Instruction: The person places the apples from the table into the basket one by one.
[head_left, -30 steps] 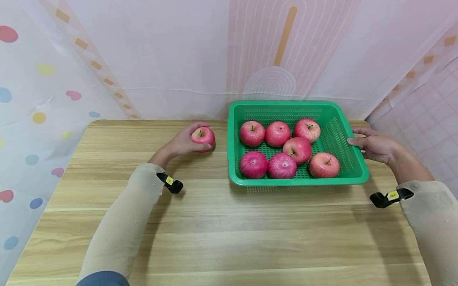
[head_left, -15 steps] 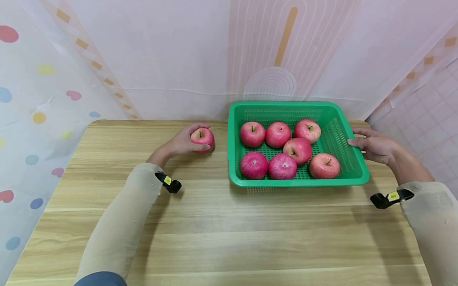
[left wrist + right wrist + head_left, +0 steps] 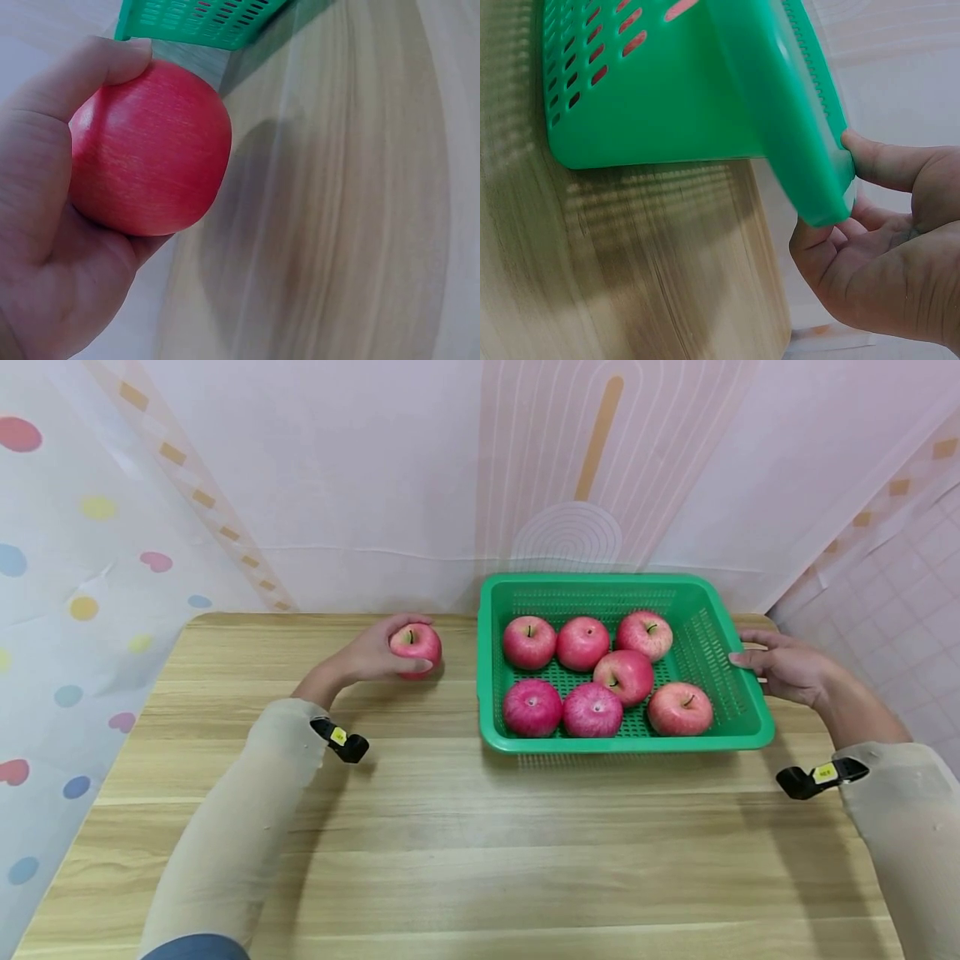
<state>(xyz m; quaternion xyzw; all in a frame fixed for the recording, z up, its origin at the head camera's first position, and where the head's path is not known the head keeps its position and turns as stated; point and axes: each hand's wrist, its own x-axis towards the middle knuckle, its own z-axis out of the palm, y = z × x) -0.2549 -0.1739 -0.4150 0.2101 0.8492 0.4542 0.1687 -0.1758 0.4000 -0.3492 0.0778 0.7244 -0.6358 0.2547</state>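
Observation:
My left hand (image 3: 372, 652) holds a red apple (image 3: 415, 646) at the back of the table, left of the basket. In the left wrist view the thumb lies over one side of the apple (image 3: 154, 150), and its shadow falls on the wood beside it. A green plastic basket (image 3: 622, 744) with perforated walls carries several red apples, among them one near its front right corner (image 3: 679, 708). At the basket's right end my right hand (image 3: 791, 670) grips the rim. The right wrist view shows the thumb on top of the rim (image 3: 784, 112) and fingers curled beneath.
The wooden table (image 3: 465, 852) runs back to a wall covered in pale patterned sheeting (image 3: 360, 485). Close behind the basket stands this wall. A black wrist camera (image 3: 341, 741) is strapped over the left sleeve, another camera (image 3: 817, 777) over the right.
My left hand has moved a little to the left with the apple, widening the gap to the basket. The right hand and the basket stay where they were.

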